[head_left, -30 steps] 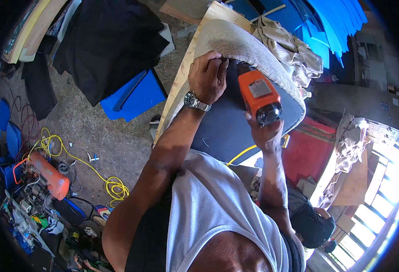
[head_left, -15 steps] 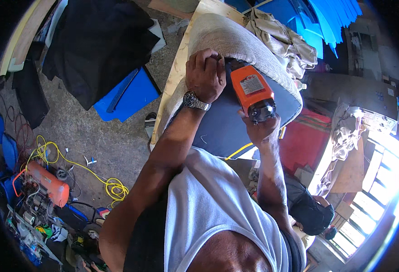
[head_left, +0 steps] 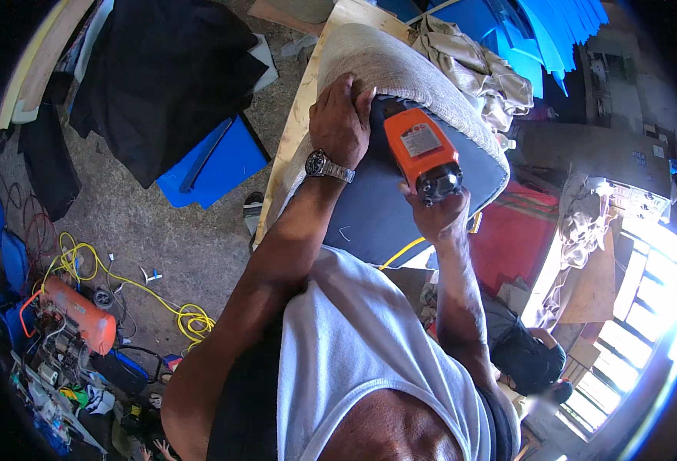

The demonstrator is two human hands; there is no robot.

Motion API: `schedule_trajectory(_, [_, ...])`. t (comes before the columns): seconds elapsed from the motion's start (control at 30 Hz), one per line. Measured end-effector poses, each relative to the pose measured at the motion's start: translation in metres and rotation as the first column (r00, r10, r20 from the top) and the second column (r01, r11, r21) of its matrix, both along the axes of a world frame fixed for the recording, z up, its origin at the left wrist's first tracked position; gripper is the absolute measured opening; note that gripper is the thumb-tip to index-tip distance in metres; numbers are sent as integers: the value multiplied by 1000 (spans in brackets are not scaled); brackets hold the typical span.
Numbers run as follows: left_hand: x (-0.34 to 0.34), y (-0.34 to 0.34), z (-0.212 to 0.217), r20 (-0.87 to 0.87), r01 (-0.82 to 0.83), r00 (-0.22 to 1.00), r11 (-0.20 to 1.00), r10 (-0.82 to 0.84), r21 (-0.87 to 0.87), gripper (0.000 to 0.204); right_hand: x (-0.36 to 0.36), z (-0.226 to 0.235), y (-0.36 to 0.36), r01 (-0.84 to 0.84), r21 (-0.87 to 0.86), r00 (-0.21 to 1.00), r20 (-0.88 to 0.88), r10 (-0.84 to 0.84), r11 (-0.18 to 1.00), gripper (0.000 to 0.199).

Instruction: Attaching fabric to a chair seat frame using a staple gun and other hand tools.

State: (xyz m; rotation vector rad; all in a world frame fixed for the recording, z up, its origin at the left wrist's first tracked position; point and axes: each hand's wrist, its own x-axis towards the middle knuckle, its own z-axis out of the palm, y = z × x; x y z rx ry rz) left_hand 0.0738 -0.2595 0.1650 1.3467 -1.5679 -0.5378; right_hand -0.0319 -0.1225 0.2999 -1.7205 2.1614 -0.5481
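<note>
An upholstered furniture piece (head_left: 354,211) lies in front of me, dark blue-grey cloth across its face and beige-grey woven fabric (head_left: 388,65) folded along its far edge. My left hand (head_left: 340,131), with a metal-band watch on the wrist, rests on that fabric's edge; its thumb stands apart from the fingers, some of which are partly hidden. In my right hand (head_left: 440,217) is an orange pneumatic staple gun (head_left: 423,146), gripped by its handle. The gun's nose points at the dark cloth near the fabric edge, just right of my left hand. A yellow air hose (head_left: 404,252) shows beside the right wrist.
Wooden boards (head_left: 288,165) lie under the piece. Black cloth (head_left: 165,77) and a blue sheet (head_left: 211,173) are on the floor to the left. An orange compressor (head_left: 81,315) and coiled yellow hose (head_left: 192,321) sit lower left. Another person (head_left: 527,349) is at lower right.
My left thumb and fingers have spread from a closed pinch at the fabric edge. The staple gun has shifted slightly left and away from the fold, along with my right hand.
</note>
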Motion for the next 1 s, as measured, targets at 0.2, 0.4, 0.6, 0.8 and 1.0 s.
schedule_trajectory(0.2, [-1, -2, -1, -26, 6, 1000, 1000, -6, 6, 33, 7, -3, -7, 29, -48, 996, 83, -25, 998, 29])
schedule_trajectory(0.4, [0, -4, 5, -255, -46, 962, 979, 97, 199, 24, 12, 4, -6, -5, 12, 1000, -24, 5, 1000, 34])
schedule_trajectory(0.6, [-2, -6, -5, -275, -65, 956, 988, 103, 143, 22, 15, -4, -12, 49, 35, 999, -23, -48, 998, 35])
schedule_trajectory(0.8, [62, -4, -76, -708, 12, 679, 961, 195, 276, 48, -21, 6, 11, -255, -59, 967, -31, 254, 965, 37])
schedule_trajectory(1.0, [60, 41, -40, -380, 255, 889, 966, -254, -49, 62, -29, 11, 1, -370, -40, 922, -143, 361, 928, 32])
